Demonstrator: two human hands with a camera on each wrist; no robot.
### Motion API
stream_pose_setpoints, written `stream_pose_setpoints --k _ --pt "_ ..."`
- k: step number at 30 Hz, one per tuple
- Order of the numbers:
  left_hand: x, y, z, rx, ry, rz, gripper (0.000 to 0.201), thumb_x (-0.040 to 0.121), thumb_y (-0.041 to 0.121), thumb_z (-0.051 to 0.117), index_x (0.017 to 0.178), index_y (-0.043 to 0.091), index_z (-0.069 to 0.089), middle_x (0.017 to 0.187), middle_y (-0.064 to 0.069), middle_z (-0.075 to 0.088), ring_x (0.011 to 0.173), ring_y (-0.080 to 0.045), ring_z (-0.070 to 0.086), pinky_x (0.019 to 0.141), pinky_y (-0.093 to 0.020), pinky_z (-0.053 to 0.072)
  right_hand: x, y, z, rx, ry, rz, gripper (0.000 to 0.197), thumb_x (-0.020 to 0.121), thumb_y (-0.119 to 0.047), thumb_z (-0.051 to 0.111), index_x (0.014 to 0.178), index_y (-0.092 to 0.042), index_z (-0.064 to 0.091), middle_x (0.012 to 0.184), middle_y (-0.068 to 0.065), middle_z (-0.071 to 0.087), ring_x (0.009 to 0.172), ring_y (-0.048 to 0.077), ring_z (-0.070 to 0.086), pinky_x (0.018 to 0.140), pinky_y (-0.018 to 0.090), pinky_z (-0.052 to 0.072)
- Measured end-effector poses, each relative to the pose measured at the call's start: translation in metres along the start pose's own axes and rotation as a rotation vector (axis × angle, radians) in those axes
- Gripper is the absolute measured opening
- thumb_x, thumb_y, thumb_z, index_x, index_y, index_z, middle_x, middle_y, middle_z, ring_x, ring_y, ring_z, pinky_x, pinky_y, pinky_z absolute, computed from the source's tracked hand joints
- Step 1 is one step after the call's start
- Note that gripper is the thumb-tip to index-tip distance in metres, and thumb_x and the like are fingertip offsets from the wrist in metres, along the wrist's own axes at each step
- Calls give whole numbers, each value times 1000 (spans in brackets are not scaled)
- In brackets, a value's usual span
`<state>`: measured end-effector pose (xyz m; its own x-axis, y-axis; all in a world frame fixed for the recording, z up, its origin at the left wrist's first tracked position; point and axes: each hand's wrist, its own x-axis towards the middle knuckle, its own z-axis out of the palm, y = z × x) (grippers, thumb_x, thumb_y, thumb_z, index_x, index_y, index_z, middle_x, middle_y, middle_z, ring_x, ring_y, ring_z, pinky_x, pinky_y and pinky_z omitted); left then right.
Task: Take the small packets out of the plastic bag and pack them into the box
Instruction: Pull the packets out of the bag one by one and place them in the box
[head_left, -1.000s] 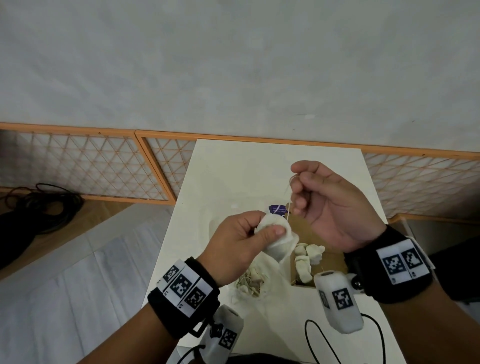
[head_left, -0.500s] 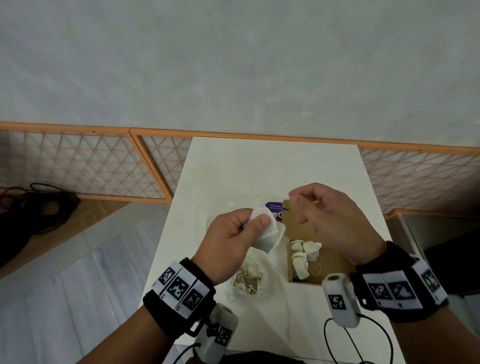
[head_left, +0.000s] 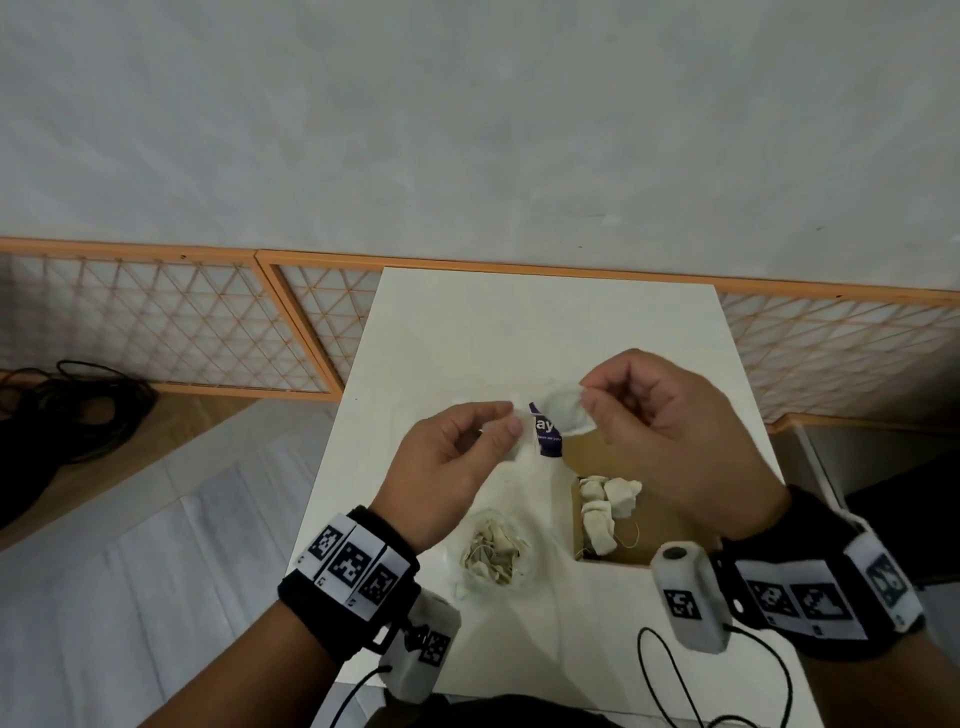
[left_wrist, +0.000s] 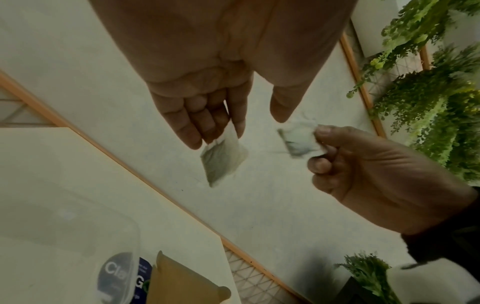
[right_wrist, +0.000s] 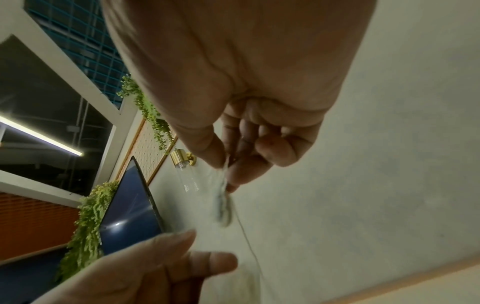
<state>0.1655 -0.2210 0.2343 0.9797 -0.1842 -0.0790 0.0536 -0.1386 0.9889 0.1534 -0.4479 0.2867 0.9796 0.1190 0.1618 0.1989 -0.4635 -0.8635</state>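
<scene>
Above the middle of the table (head_left: 545, 322), from where I sit watching the head view, both hands are raised and each pinches its own small packet; the left hand (head_left: 447, 467) sits centre-left of the frame, the right hand (head_left: 670, 436) centre-right. From the left wrist view, the left packet (left_wrist: 223, 160) hangs down from the fingertips (left_wrist: 239, 123), its top edge caught between curled fingers while the thumb stands a little apart, and the pouch itself dangles clear below them. The right packet (head_left: 566, 410) is held by one corner between thumb and forefinger, with the other fingers curled in toward the palm; in the right wrist view it shows edge-on and blurred (right_wrist: 223, 203), a thin string trailing down from it. The two packets are near each other but apart, with a purple printed label (head_left: 545, 431) showing between them. Lower centre of the head frame, the plastic bag (head_left: 493, 556) lies on the table with packets inside; just right of it the open cardboard box (head_left: 670, 519) holds several white packets (head_left: 608, 504) along its left side.
</scene>
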Motion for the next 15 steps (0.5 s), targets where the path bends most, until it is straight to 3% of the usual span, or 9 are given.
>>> stream_pose_setpoints --k 3,5,7,10,12,15 --pt "5 1 -5 40 37 -3 22 102 29 64 121 28 74 112 20 75 106 12 67 86 -5 48 1 0 -18 -98 -136 -16 10 101 -18 65 98 -27 70 79 -8 70 68 14 63 64 28 54" --pt "6 5 -3 48 13 11 19 103 32 61 117 37 72 119 21 73 111 15 63 89 -2 45 0 0 -25 -157 -266 -16 10 101 -22 65 98 -29 71 82 -15 71 70 13 63 65 25 51" --pt "5 13 0 24 -45 23 20 103 35 59 116 36 74 118 19 75 113 12 64 91 -4 46 -3 1 -25 -148 -353 -14 9 101 -24 66 98 -30 72 78 -9 69 67 13 61 63 28 51" --pt "0 24 11 -57 -170 23 27 102 33 58 112 19 80 108 6 81 108 -5 72 95 -18 54 -6 4 -15 -82 -397 -22 9 102 -23 65 99 -28 71 75 6 67 66 29 60 65 48 52" --pt "-3 21 17 -106 -240 24 32 100 31 62 116 9 78 111 -7 80 112 -21 73 104 -34 55 -7 8 -9 -21 -366 -17 9 102 -20 65 101 -26 72 76 7 69 67 33 60 65 52 52" --pt "-1 9 21 -97 -244 47 22 100 20 69 120 17 78 112 -18 77 109 -45 69 102 -57 53 -8 18 0 43 -299 -7 10 104 -19 63 104 -24 71 85 10 74 72 40 63 66 58 53"
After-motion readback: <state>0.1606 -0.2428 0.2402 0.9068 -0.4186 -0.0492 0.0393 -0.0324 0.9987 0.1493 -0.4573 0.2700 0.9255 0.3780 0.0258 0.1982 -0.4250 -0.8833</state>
